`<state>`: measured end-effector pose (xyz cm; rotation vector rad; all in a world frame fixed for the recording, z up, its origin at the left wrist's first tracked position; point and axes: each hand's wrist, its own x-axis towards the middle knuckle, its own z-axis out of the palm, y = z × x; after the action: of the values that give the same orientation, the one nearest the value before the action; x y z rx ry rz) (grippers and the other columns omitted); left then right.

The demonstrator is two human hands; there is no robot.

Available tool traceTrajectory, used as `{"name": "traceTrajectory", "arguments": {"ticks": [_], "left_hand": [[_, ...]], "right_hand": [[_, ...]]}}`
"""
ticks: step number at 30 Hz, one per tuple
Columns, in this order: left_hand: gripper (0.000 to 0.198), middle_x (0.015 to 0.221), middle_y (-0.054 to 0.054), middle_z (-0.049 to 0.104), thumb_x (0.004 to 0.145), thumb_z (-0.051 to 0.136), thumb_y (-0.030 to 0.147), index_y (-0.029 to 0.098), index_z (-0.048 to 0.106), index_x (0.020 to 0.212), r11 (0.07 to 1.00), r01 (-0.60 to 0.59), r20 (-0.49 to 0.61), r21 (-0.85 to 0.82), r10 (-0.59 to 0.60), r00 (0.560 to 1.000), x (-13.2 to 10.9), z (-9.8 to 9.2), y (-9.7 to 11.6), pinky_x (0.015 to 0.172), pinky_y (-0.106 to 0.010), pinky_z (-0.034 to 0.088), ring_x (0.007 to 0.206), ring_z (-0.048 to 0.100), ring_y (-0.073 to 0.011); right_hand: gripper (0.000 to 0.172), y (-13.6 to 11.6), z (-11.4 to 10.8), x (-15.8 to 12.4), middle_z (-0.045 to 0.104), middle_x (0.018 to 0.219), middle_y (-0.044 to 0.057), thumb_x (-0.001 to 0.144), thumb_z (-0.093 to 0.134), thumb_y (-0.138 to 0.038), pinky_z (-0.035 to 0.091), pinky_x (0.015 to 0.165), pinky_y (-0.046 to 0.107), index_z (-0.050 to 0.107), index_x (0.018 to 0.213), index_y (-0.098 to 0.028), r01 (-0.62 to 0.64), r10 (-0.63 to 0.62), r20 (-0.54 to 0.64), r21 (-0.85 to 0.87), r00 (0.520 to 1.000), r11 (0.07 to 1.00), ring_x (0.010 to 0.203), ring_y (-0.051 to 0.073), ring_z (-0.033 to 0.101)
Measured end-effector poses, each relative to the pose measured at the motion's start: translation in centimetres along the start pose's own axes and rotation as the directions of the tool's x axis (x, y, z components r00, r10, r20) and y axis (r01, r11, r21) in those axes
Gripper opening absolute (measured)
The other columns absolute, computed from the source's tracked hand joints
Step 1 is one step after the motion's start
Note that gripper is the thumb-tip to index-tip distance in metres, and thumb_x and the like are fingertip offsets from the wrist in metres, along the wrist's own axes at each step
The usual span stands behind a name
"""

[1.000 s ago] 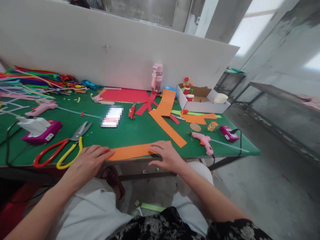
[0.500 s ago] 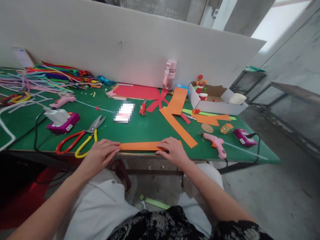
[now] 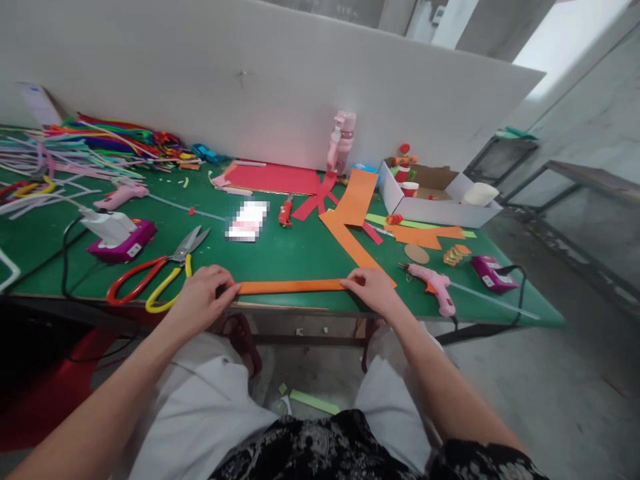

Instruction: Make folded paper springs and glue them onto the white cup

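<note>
so, we pinch a slim orange paper strip (image 3: 293, 287) at both ends.
our left hand (image 3: 207, 297) has thumb and fingertips together on its left end, our right hand (image 3: 374, 290) likewise on its right, along the near edge of the desk (image 3: 273, 257), red-and-yellow-handled scissors (image 3: 180, 257) just beside our left; pressing evenly should hold it straight.

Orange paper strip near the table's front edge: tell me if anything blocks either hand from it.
Nothing visible does: the left hand and right hand touch opposite ends of the orange strip. The scissors lie left of it, not in between.
</note>
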<state>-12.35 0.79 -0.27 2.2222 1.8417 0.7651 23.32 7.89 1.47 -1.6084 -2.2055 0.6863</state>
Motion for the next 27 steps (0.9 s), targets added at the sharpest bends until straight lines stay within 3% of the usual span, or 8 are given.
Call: {"name": "traceTrajectory", "arguments": {"ticks": [8, 17, 27], "left_hand": [[0.028, 0.081, -0.007, 0.063, 0.090, 0.044, 0.039, 0.021, 0.056, 0.071, 0.979, -0.004, 0.058, 0.205, -0.008, 0.998, 0.2, 0.0, 0.5, 0.074, -0.035, 0.044, 0.082, 0.057, -0.0235], [0.029, 0.090, -0.010, 0.063, 0.093, 0.039, 0.031, 0.020, 0.062, 0.081, 0.898, 0.019, 0.100, 0.440, -0.069, 0.993, 0.0, -0.1, 2.5, 0.068, -0.036, 0.041, 0.085, 0.057, -0.0263], [0.027, 0.087, -0.011, 0.062, 0.090, 0.039, 0.026, 0.020, 0.060, 0.075, 0.888, 0.058, 0.073, 0.457, -0.103, 0.992, 0.5, 0.0, 3.4, 0.062, -0.037, 0.038, 0.082, 0.055, -0.0281]], "right_hand": [[0.031, -0.3, 0.1, 0.5, 0.067, 0.067, 0.002, 0.088, 0.062, -0.045, 0.039, 0.061, 0.027, 0.068, 0.071, -0.020, -0.034, 0.034, -0.003, -0.095, 0.999, 0.995, 0.066, 0.017, 0.059], [0.019, -0.6, -0.1, 0.5, 0.066, 0.067, 0.000, 0.085, 0.066, -0.034, 0.037, 0.060, 0.026, 0.064, 0.071, -0.022, -0.041, 0.042, 0.006, -0.128, 0.999, 0.991, 0.065, 0.017, 0.059], [0.019, -0.7, -0.2, 0.6, 0.066, 0.066, 0.000, 0.084, 0.065, -0.032, 0.036, 0.059, 0.026, 0.061, 0.068, -0.022, -0.061, 0.060, -0.011, -0.122, 0.998, 0.991, 0.065, 0.017, 0.059]]}}
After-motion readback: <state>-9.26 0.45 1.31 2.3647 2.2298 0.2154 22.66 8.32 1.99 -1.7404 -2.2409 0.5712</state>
